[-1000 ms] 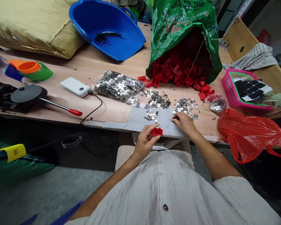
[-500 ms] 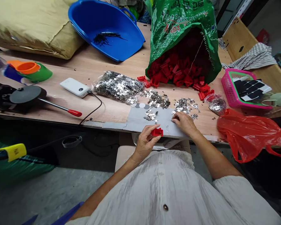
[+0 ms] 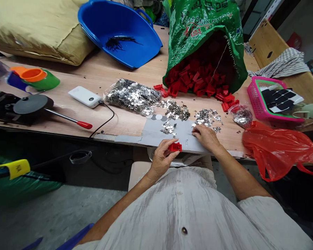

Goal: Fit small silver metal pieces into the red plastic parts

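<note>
Red plastic piece first: where is it?

Pinched between the thumb and fingers of the left hand, at the near edge of the desk.

And the right hand?

Half curled, its fingertips low at the grey sheet, just beside the loose metal bits. Whether they pinch one, or meet at all, I can't tell.

What makes for good work here?

I'd say a light, steady grip on the piece's sides, leaving its hollow uncovered, and one metal bit taken at a time. With the hands this near each other, short movements should do.

What lies farther out?

Beyond the left hand, a small metal heap on the sheet; past that, to the left, a filled clear bag; farthest, the green sack, more red pieces at its mouth.
</note>
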`<act>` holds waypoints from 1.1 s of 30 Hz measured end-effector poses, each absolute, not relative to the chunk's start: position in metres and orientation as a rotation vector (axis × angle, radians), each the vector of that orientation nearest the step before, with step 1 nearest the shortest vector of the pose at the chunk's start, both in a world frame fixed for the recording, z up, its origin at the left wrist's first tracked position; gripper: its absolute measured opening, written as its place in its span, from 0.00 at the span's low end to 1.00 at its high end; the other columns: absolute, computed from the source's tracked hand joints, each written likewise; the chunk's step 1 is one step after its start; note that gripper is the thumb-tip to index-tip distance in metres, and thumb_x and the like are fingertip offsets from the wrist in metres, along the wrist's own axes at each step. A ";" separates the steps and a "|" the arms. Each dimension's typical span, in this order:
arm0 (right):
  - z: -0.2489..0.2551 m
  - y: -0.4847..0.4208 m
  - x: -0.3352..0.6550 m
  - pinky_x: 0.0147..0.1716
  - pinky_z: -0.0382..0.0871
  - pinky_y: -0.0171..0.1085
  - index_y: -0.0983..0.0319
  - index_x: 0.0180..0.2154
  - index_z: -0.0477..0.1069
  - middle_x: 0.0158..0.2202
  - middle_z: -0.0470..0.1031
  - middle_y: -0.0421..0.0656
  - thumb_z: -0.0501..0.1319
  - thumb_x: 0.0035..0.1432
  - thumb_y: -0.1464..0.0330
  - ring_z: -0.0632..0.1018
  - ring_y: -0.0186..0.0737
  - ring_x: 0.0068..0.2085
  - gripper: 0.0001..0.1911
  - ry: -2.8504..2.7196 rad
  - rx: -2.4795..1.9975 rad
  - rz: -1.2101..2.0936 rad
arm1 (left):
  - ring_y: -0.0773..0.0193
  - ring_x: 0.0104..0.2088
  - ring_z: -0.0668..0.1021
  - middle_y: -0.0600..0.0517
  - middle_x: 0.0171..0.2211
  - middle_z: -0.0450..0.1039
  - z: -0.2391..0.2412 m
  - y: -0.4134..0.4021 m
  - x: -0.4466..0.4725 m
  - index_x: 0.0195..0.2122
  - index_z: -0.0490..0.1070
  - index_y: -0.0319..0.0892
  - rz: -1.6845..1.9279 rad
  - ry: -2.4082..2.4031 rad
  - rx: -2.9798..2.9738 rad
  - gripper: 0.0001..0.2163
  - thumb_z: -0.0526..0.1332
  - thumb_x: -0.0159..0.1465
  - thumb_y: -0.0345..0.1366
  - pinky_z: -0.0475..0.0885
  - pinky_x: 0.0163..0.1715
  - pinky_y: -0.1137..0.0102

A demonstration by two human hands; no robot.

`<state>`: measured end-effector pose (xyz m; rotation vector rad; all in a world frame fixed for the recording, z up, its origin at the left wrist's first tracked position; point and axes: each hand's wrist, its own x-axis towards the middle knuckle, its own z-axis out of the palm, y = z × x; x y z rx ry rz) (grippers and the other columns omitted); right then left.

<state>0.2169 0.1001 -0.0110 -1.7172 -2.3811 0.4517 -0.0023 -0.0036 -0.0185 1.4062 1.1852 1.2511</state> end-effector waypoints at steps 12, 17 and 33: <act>-0.009 0.104 0.217 0.39 0.63 0.37 0.58 0.36 0.73 0.39 0.76 0.42 0.61 0.59 0.69 0.74 0.41 0.41 0.03 -2.390 -1.739 0.480 | 0.61 0.46 0.75 0.47 0.46 0.69 -0.015 -0.003 -0.003 0.53 0.72 0.47 1.274 1.198 1.431 0.17 0.64 0.62 0.36 0.75 0.44 0.66; -0.009 0.102 0.218 0.39 0.63 0.37 0.57 0.37 0.73 0.41 0.76 0.42 0.60 0.60 0.68 0.75 0.41 0.41 0.04 -2.418 -1.718 0.493 | 0.61 0.45 0.75 0.47 0.46 0.69 -0.017 -0.003 -0.001 0.53 0.72 0.47 1.266 1.193 1.438 0.17 0.64 0.62 0.37 0.75 0.45 0.67; -0.003 0.092 0.209 0.33 0.66 0.35 0.59 0.35 0.71 0.33 0.75 0.40 0.64 0.54 0.61 0.73 0.36 0.31 0.09 -1.733 -1.347 1.138 | 0.60 0.45 0.77 0.47 0.46 0.70 -0.020 0.003 0.008 0.50 0.71 0.45 1.358 1.277 1.442 0.17 0.66 0.60 0.37 0.77 0.43 0.66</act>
